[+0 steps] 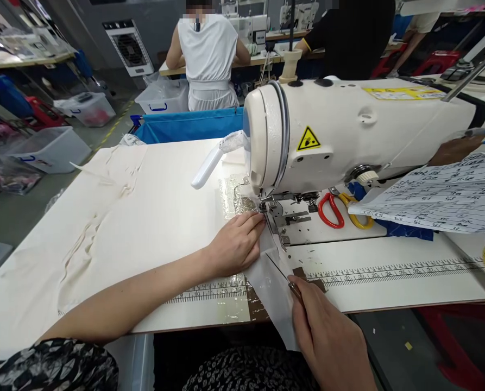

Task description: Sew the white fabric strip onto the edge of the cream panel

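Right hand (326,328) at five o'clock grips pointed tool (288,281); left hand (237,242) curls, grip unclear, over white fabric (272,290) running toward five o'clock from sewing machine (335,122), stitching judged partway, near length left.

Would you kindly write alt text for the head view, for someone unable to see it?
At a white sewing machine, a person's left grip rests by pale sheer fabric, over which the right grip holds a thin pointed tool. Scissors with red and yellow handles lie to the right; a co-worker faces away beyond.
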The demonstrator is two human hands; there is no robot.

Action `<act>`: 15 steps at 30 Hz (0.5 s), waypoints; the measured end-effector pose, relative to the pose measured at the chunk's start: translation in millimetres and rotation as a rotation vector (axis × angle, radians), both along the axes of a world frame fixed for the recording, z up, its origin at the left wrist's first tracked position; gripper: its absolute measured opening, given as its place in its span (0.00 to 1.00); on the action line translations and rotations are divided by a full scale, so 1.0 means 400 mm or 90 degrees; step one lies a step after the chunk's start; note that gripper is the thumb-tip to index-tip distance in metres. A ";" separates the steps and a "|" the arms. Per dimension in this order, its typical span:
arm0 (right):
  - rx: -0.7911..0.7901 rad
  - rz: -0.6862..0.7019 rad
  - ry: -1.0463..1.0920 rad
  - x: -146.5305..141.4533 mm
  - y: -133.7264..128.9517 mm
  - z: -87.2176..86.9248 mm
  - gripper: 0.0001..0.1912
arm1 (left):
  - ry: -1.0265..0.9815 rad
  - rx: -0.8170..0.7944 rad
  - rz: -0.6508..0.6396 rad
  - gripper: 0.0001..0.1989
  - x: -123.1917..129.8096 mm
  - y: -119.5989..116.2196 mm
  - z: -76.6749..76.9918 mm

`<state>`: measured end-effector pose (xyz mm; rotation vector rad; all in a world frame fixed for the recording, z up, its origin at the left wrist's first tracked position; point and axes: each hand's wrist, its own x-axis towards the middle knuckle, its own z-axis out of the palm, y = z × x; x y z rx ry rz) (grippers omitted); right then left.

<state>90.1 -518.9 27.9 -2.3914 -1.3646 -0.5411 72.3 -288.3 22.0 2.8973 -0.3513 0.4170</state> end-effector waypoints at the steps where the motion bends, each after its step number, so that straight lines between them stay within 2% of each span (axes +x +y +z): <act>1: -0.001 -0.004 0.003 0.001 0.000 0.000 0.18 | 0.002 0.002 0.008 0.23 0.000 -0.004 0.002; 5: 0.004 -0.010 0.023 0.008 0.005 0.000 0.17 | 0.017 -0.004 0.035 0.23 -0.001 -0.018 0.005; 15: -0.002 -0.018 0.026 0.017 0.030 -0.002 0.17 | 0.032 0.036 0.039 0.25 -0.025 -0.037 -0.001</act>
